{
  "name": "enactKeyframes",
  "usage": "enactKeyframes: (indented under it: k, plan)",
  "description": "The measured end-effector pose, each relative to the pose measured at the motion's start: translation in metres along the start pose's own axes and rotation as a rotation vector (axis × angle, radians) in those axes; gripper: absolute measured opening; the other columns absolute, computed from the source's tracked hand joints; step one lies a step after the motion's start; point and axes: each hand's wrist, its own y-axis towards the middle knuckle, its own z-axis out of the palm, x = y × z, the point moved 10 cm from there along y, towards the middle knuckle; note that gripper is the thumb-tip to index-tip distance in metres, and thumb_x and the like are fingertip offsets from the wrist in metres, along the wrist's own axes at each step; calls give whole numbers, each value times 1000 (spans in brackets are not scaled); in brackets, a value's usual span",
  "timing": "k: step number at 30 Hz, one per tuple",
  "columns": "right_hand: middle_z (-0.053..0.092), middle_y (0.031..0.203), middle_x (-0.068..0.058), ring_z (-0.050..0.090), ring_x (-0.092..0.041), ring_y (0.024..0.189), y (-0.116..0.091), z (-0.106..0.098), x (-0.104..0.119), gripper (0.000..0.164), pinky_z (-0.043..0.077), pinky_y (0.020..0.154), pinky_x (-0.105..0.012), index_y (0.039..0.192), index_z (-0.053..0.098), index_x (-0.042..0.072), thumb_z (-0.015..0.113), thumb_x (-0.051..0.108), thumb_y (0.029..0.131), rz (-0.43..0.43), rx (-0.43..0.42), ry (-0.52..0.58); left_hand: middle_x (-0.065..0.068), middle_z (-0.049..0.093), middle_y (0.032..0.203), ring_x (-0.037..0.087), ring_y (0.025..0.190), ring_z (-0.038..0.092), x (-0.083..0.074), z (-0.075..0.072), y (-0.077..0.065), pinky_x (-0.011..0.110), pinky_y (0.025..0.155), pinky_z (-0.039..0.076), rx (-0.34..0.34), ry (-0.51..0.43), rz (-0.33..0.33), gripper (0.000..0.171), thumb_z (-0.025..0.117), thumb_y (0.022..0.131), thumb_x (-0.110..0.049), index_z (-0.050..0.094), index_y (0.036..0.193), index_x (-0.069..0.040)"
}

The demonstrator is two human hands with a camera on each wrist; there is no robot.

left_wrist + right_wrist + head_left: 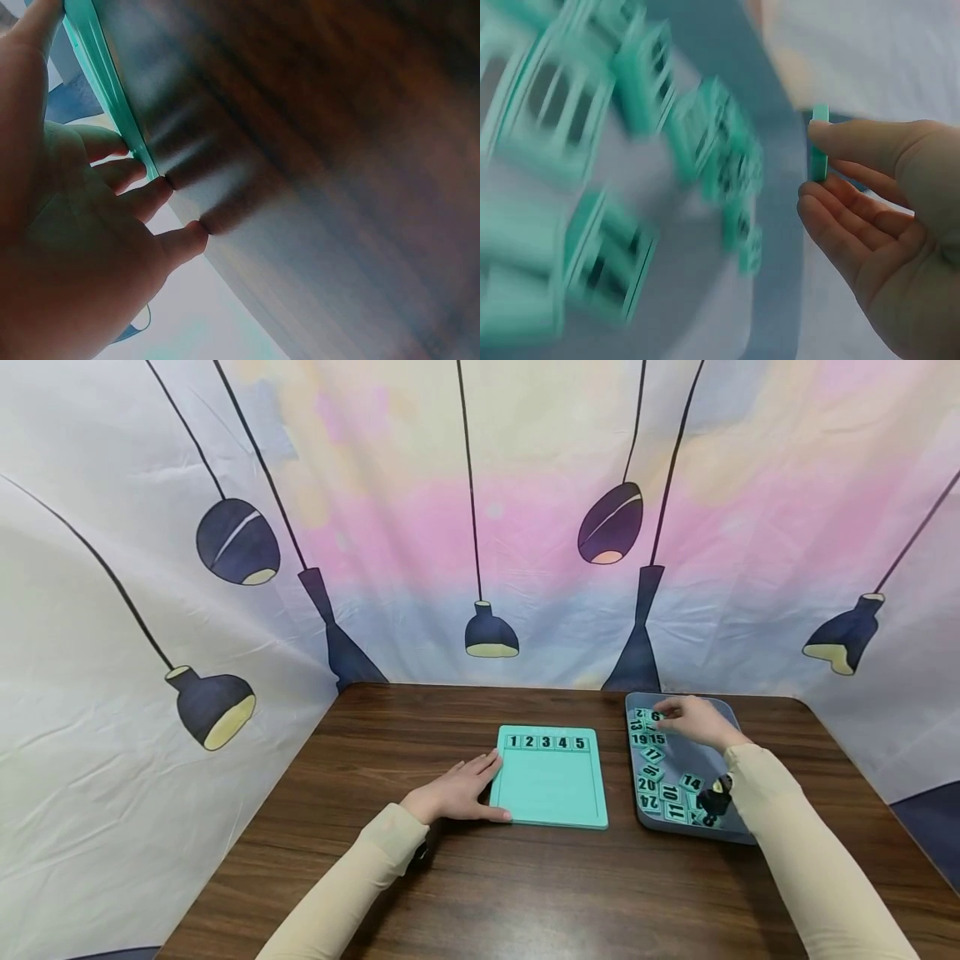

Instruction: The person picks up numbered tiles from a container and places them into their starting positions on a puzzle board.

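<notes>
My right hand [696, 720] pinches a teal number tile [820, 142] between thumb and fingers, over the far part of the grey-blue tray [693, 758]. In the right wrist view that tile is edge-on, so its face is hidden; the head view shows a 6 beside the fingertips. My left hand [459, 789] rests at the left edge of a flat teal board [551, 789], fingers extended and thumb by its near corner. Tiles 1 to 5 [546, 742] sit in a row along the board's far side.
Loose number tiles [651, 755] lie in the tray at various angles, mostly along its left and near sides. Board and tray stand apart on a dark wooden table [450, 893]. Behind the table hangs a cloth [405, 527] printed with lamps.
</notes>
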Motion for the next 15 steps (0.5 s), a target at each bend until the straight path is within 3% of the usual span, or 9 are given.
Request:
enactKeyframes:
  k: [15]
  plan:
    - [58, 136, -23, 58, -39, 119, 45, 39, 99, 48, 50, 93, -53, 142, 55, -2, 64, 21, 101, -123, -1, 99, 5, 7, 169, 24, 154, 11, -2, -1, 0, 52, 121, 15, -3, 6, -7, 104, 59, 90, -70, 13, 163, -12]
